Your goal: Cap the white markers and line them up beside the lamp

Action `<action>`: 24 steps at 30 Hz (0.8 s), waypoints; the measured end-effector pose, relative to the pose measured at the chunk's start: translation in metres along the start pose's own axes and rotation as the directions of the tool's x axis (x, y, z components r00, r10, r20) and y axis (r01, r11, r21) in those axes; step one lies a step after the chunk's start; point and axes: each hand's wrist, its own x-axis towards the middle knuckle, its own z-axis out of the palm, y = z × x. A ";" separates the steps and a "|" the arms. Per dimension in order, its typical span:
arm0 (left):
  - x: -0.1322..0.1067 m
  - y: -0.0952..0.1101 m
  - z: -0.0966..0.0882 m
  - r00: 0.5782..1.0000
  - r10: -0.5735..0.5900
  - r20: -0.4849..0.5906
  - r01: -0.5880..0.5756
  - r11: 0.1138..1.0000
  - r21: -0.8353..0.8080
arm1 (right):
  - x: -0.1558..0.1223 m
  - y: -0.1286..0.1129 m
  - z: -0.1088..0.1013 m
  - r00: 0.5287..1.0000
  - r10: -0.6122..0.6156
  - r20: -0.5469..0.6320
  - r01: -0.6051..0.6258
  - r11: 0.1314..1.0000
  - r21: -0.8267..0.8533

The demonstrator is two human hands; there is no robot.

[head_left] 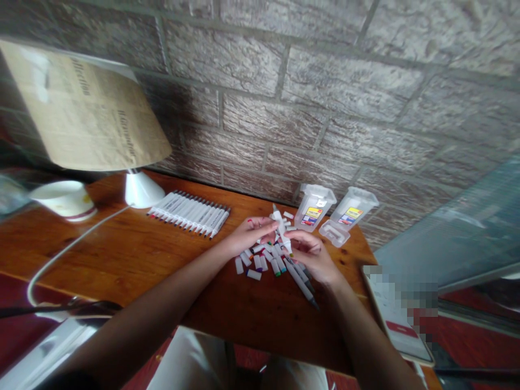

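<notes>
Both my hands meet over a wooden table (134,254). My left hand (248,233) pinches a white marker cap (278,218) at its fingertips. My right hand (312,254) is closed round several white markers (299,279), their dark tips pointing toward me. One marker stands up between the two hands. Loose caps with coloured ends (260,262) lie scattered on the table just below my hands.
A neat row of capped markers (189,214) lies at the back left. Two clear plastic cases (313,207) lie at the back right, next to a loose lid (333,233). A lamp (87,116) with its white cable, a bowl (63,197) and a brick wall are behind.
</notes>
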 end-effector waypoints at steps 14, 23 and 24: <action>0.001 0.005 0.004 0.994 -0.097 -0.044 0.083 0.966 -0.245 | 0.000 0.007 0.004 0.991 -0.010 0.131 0.012 1.000 -0.019; -0.003 0.004 0.000 0.994 -0.078 0.072 0.085 0.991 -0.103 | -0.002 0.006 0.008 0.990 0.046 0.135 -0.060 0.993 0.102; -0.004 0.004 0.000 0.994 -0.073 0.086 0.080 0.993 -0.086 | -0.002 0.005 0.009 0.988 0.056 0.143 -0.072 0.992 0.107</action>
